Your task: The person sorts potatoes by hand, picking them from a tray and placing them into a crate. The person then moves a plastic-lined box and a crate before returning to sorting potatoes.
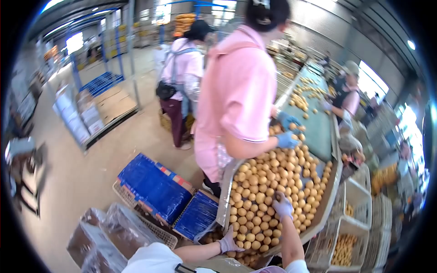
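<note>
Round tan produce (pixel 261 191), like small potatoes or fruit, lies heaped in a metal-edged sorting trough (pixel 329 200) in front of me. My left hand (pixel 228 242), in a pale glove, rests at the near left corner of the heap, thumb and fingers spread against the nearest pieces. Further in, my right hand (pixel 283 207), also gloved, reaches over the middle of the heap with its fingers curled down. Its fingertips look dark, and whatever they hold is hidden.
A co-worker in pink (pixel 246 86) stands at the trough's left side, blue-gloved hands (pixel 287 140) over the produce. A green conveyor belt (pixel 318 123) runs away behind. Blue-covered boxes (pixel 154 184) and a plastic-lined crate (pixel 98 241) sit left; crates (pixel 350 227) stand right.
</note>
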A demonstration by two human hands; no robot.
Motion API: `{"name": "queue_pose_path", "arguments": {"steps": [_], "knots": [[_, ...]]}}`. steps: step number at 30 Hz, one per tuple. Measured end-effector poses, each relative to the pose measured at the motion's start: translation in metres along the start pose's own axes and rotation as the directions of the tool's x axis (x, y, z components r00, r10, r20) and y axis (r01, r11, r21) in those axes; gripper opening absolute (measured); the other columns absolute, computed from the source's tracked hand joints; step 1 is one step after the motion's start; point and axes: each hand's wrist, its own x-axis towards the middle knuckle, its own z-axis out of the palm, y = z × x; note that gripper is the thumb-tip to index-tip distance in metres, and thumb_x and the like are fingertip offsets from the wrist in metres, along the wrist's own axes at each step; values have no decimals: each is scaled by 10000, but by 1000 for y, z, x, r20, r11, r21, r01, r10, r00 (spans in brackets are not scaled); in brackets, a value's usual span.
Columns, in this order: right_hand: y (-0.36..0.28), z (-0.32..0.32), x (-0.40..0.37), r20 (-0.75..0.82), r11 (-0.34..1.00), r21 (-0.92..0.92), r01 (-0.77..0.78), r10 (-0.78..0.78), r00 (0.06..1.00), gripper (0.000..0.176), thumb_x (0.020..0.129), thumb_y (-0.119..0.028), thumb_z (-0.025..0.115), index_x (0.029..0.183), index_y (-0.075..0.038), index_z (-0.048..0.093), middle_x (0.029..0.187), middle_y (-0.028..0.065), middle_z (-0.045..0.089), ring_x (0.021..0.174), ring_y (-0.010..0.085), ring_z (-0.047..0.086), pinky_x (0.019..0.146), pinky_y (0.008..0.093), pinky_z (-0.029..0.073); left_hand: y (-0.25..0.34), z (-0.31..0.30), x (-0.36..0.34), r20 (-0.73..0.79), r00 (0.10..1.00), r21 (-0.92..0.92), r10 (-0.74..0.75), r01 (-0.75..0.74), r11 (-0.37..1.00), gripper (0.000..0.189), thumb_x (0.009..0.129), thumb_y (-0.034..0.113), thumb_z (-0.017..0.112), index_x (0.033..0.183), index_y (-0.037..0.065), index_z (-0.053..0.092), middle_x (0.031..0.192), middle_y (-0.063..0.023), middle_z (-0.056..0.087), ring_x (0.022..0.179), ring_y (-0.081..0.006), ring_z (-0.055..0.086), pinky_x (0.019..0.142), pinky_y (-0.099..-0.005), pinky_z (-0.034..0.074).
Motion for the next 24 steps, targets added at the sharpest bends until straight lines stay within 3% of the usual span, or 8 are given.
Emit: {"name": "queue_pose_path", "arguments": {"steps": [3, 7, 11, 12, 15, 21, 23, 24], "knots": [[21, 3, -21, -155, 937, 331, 112, -63, 986, 485, 843, -182, 646, 1324, -175, 582, 1273, 154, 562, 1141, 297, 587, 944, 365, 496, 2, 2, 1, -36, 999, -21, -21, 21, 1000, 936, 828, 807, 481, 1552, 300, 176, 1607, -49, 211, 1428, -391, 273, 1094, -721, 224], [40, -22, -61, -293, 941, 193, 278, -215, 932, 486, 823, -44, 649, 1294, -158, 611, 1150, 168, 557, 918, 282, 633, 806, 408, 532, 0, 6, -7, -40, 999, 16, 3, -2, 1000, 938, 819, 828, 458, 1548, 294, 206, 1607, -53, 221, 1432, -393, 267, 1082, -728, 232], [92, -78, -92, -514, 725, -383, 572, -682, 520, 451, 745, -30, 676, 1173, -172, 661, 1074, 206, 583, 903, 408, 606, 702, 475, 515, 0, -3, -5, 225, 974, 95, 6, -28, 995, 965, 802, 855, 424, 1560, 292, 220, 1622, -43, 214, 1453, -392, 215, 1055, -743, 235], [144, -85, -93, -489, 791, -559, 251, -558, 671, 501, 760, -110, 708, 1252, -177, 637, 1139, 244, 582, 925, 413, 614, 703, 495, 513, 11, -44, 51, 329, 944, 118, 36, -79, 990, 955, 798, 858, 415, 1559, 311, 227, 1624, -48, 216, 1458, -394, 211, 1040, -755, 243], [199, -111, -129, -805, 905, -111, -410, 160, 572, 753, 835, -259, 667, 1506, -100, 366, 1454, 295, 400, 1262, 459, 465, 1075, 488, 379, 0, -12, 3, 281, 960, 105, 18, -49, 993, 909, 847, 806, 378, 1554, 253, 238, 1619, -83, 194, 1470, -414, 178, 1027, -797, 250], [95, -75, -169, -613, 914, -372, 164, -374, 696, 447, 761, -145, 736, 1193, -61, 656, 1048, 141, 699, 984, 336, 660, 906, 423, 504, -8, 7, -16, 247, 969, 245, 23, -86, 966, 882, 848, 772, 407, 1537, 238, 270, 1609, -74, 212, 1467, -385, 224, 1045, -761, 307], [61, -96, -181, -634, 901, 286, 326, -77, 770, 454, 755, -68, 751, 1201, -65, 671, 1064, 119, 710, 983, 263, 669, 874, 383, 524, -6, 4, -16, 386, 922, 315, 32, -164, 935, 883, 841, 632, 625, 1507, 189, 250, 1576, -111, 262, 1440, -355, 288, 1085, -675, 348], [45, -127, -191, -668, 873, 229, 430, -180, 722, 446, 767, 45, 707, 1204, -36, 671, 1073, 117, 713, 989, 213, 664, 834, 332, 542, -4, -3, -16, 426, 903, 299, 49, -192, 935, 866, 855, 631, 606, 1509, 197, 241, 1577, -106, 264, 1439, -355, 291, 1087, -677, 340]]}}
